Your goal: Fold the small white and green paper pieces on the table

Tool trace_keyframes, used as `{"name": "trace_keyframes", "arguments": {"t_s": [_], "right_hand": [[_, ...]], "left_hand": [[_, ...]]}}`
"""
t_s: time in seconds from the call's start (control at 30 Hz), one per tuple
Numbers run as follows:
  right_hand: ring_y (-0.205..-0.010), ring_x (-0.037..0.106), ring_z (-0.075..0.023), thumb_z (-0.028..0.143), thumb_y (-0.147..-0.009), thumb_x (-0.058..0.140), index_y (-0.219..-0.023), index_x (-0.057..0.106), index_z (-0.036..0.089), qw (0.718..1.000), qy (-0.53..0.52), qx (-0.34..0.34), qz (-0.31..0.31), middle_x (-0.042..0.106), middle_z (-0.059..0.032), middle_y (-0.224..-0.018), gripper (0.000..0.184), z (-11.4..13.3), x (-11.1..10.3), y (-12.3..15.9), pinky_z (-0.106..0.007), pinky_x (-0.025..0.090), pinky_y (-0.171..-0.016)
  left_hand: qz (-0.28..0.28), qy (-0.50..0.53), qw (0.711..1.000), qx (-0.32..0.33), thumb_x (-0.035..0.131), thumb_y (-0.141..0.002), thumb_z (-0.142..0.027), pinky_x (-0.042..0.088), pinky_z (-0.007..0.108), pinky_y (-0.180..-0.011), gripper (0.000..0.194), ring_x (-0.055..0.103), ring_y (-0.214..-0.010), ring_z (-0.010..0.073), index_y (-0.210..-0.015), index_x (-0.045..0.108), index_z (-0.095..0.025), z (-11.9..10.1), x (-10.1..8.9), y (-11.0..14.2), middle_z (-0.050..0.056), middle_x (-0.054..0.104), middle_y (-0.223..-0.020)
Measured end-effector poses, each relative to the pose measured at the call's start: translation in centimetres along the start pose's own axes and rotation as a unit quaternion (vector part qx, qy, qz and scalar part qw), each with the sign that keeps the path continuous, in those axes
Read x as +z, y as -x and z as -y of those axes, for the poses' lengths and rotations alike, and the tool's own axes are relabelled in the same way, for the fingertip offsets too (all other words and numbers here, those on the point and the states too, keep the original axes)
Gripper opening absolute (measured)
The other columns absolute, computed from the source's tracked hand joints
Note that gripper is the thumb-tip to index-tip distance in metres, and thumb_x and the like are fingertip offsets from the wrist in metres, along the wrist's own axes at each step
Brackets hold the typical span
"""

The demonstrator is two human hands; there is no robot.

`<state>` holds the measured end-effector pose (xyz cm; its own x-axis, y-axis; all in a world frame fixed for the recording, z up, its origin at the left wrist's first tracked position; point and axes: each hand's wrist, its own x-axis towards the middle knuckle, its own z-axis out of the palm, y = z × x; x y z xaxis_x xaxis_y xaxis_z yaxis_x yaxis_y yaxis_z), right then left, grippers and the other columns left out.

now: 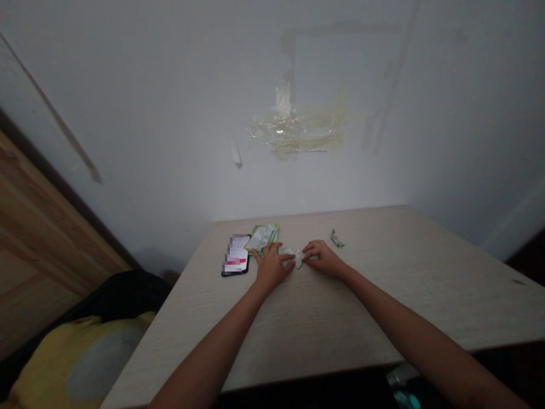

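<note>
Both my hands rest on a pale wooden table (323,318), close together near its far side. Between them lies a small white and green packet (295,254). My left hand (271,266) presses on the packet's left end with its fingers curled over it. My right hand (321,257) pinches the packet's right end with bent fingers. A flat green and white wrapper (263,236) lies just behind my left hand.
A phone (235,255) with a lit screen lies left of my left hand. A small green scrap (337,238) lies behind my right hand. The wall (170,113) with old tape (298,133) stands behind the table. A yellow cushion (72,363) sits lower left.
</note>
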<state>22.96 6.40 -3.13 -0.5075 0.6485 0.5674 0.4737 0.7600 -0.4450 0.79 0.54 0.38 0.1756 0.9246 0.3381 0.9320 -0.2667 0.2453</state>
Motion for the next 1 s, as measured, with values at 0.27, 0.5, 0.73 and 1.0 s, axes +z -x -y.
{"name": "trace_keyframes", "arguments": {"t_s": [0.27, 0.5, 0.73, 1.0], "right_hand": [[-0.107, 0.060, -0.0230, 0.019, -0.080, 0.067, -0.086, 0.077, 0.028, 0.998, 0.001, -0.064, 0.030, 0.074, -0.0031, -0.093, 0.014, 1.7, -0.8, -0.2, -0.041, 0.044, -0.097], [-0.106, 0.061, -0.0221, 0.015, -0.082, 0.065, -0.091, 0.076, 0.025, 0.994, 0.023, -0.105, 0.033, 0.074, -0.0041, -0.092, 0.018, 3.3, -1.0, -0.2, -0.039, 0.046, -0.094], [-0.112, 0.061, -0.0223, 0.015, -0.081, 0.064, -0.097, 0.075, 0.027, 0.993, 0.051, -0.098, 0.030, 0.076, -0.0027, -0.097, 0.023, 3.4, -1.0, 0.2, -0.042, 0.043, -0.100], [-0.114, 0.061, -0.0224, 0.015, -0.081, 0.064, -0.097, 0.075, 0.028, 0.991, 0.069, -0.096, 0.056, 0.076, -0.0031, -0.098, 0.024, 3.6, -1.3, 0.1, -0.048, 0.034, -0.108]], "left_hand": [[0.009, -0.018, 1.000, -0.014, 0.064, -0.080, -0.059, -0.003, 0.077, -0.105, 0.032, 0.032, -0.138, 0.0360, -0.109, 0.070, -0.048, -0.1, -0.2, 0.0, 0.004, 0.049, -0.144], [0.004, -0.032, 0.999, -0.033, 0.062, -0.082, -0.057, -0.003, 0.077, -0.106, 0.032, 0.030, -0.139, 0.0385, -0.113, 0.067, -0.050, -0.1, -0.1, 0.0, 0.003, 0.047, -0.147], [0.010, -0.027, 0.999, -0.041, 0.061, -0.083, -0.056, -0.003, 0.075, -0.107, 0.031, 0.028, -0.141, 0.0372, -0.114, 0.066, -0.051, 0.0, -0.2, 0.0, 0.001, 0.048, -0.147], [0.017, -0.016, 0.999, -0.040, 0.061, -0.083, -0.056, -0.005, 0.077, -0.106, 0.031, 0.026, -0.141, 0.0384, -0.114, 0.067, -0.051, 0.0, -0.3, 0.0, 0.000, 0.047, -0.147]]}}
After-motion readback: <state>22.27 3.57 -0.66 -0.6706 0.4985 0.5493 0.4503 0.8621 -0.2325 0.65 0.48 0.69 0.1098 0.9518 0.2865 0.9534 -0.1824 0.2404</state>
